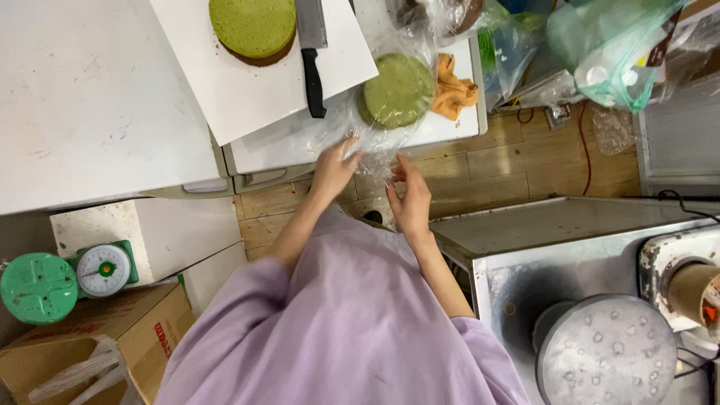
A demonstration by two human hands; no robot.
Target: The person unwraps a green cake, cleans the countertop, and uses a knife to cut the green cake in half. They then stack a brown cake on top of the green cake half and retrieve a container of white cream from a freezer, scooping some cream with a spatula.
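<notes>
Looked down from above on a white desk (450,127) and two bare arms in pale purple sleeves. Showed a round green cake layer (399,91) lying near the front edge of the desk, loosely covered by clear plastic wrap (352,124) that spilled over that edge. Placed the left hand (334,169) at the hanging wrap, fingers spread and fingertips on the film; could not tell whether that grip pinched the film or only touched it. Placed the right hand (411,199) just beside it and lower, over the wooden floor (510,161), grip released, fingers loosely curled, holding nothing visible. Set a second green cake layer (253,26) on a white cutting board (225,82) farther back, with a black-handled knife (311,67) beside it, blade apart from the wrapped layer. Put an orange cloth (454,90) touching the wrap on the far side. Also took in a green kitchen scale (105,268) and a cardboard box (135,322) low on the left. Judged that handling the wrap well called for taking the film at two separated points, drawing it taut and flat without dragging the soft layer toward the edge, keeping clear of the knife, and stopping the thin film from folding onto itself.
</notes>
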